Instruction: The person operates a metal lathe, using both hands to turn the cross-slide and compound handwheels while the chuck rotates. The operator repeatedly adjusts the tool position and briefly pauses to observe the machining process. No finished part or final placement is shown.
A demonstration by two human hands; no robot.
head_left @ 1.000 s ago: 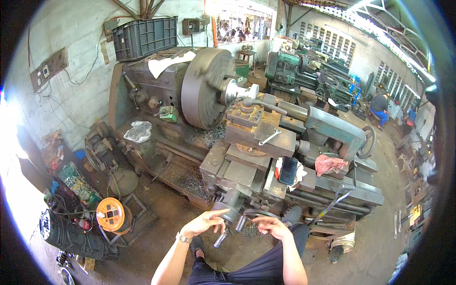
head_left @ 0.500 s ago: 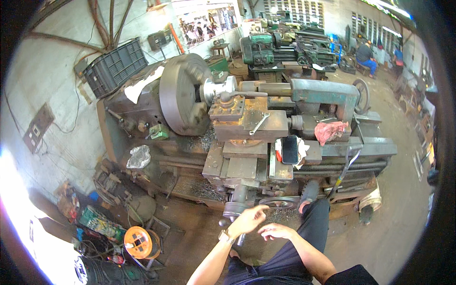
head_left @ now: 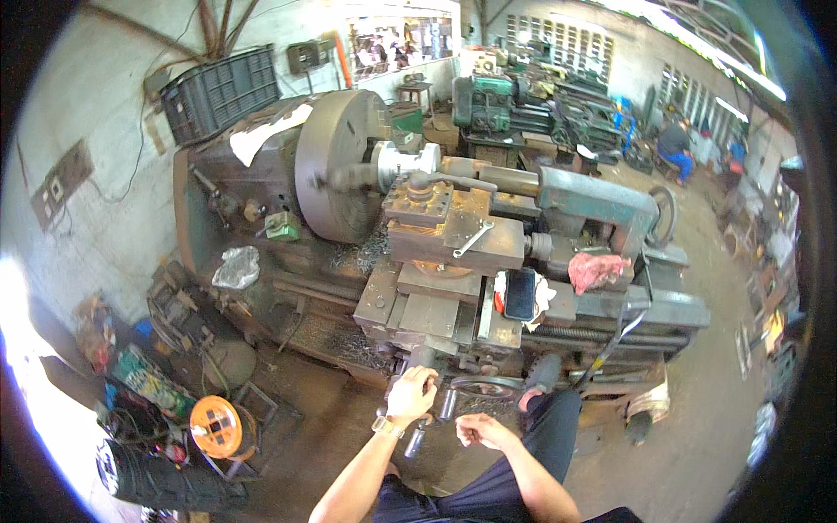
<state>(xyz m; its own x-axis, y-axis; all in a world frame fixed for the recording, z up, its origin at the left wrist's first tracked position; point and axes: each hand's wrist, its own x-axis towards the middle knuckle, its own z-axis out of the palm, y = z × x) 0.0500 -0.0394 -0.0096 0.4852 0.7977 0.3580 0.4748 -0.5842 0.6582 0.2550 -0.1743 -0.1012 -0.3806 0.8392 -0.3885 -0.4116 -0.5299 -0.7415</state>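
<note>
My left hand [head_left: 412,394], a watch at its wrist, is curled over the cross-slide handle at the front of a large lathe; its fingers hide most of the hub. One metal crank grip [head_left: 417,440] sticks out below that hand. Just right of it, my right hand [head_left: 481,430] hangs over my lap with bent fingers, and nothing shows in them. Between the two hands is another cylindrical grip [head_left: 449,405], beside the carriage handwheel [head_left: 485,386]. The lathe's big chuck [head_left: 336,170] looks blurred and carries a shiny turned metal workpiece [head_left: 392,166] beside the tool post [head_left: 420,199].
An open-end wrench [head_left: 473,238] lies on the compound slide. A phone [head_left: 520,294] on a cloth and a red rag [head_left: 598,272] rest farther right. An orange cable reel [head_left: 216,427] stands on the floor at left. Another person [head_left: 675,146] sits in the back right.
My left hand has closed over the cross-slide handle from just above it. The right hand's fingers have curled in from a looser pose. The whole view has shifted slightly.
</note>
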